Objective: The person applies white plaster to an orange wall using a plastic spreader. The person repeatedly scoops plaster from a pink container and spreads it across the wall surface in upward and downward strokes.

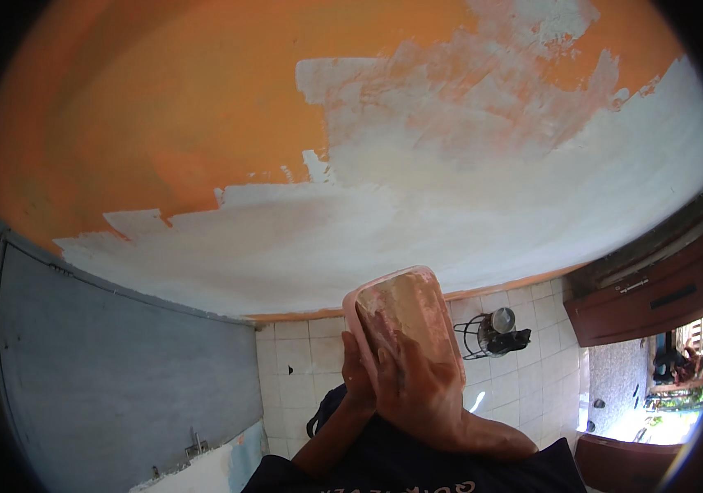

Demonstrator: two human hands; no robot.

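Observation:
A pink rectangular plastic tub, smeared with beige and whitish paste, is held in front of my chest. My left hand grips it by its left side, the thumb along the wall and the other fingers hidden below. My right hand lies over the near part of the tub, its fingers bent and reaching inside. A flat, paste-smeared shape runs along the tub's left inner side by those fingers; whether it is a scraper in my grip cannot be made out. Beyond rises an orange wall, coated over much of its surface with whitish filler.
A grey door with a metal bolt is on the left. Right of the tub, a dark-framed stool with a round container stands on the white tiled floor. A brown wooden door and a bright doorway lie farther right.

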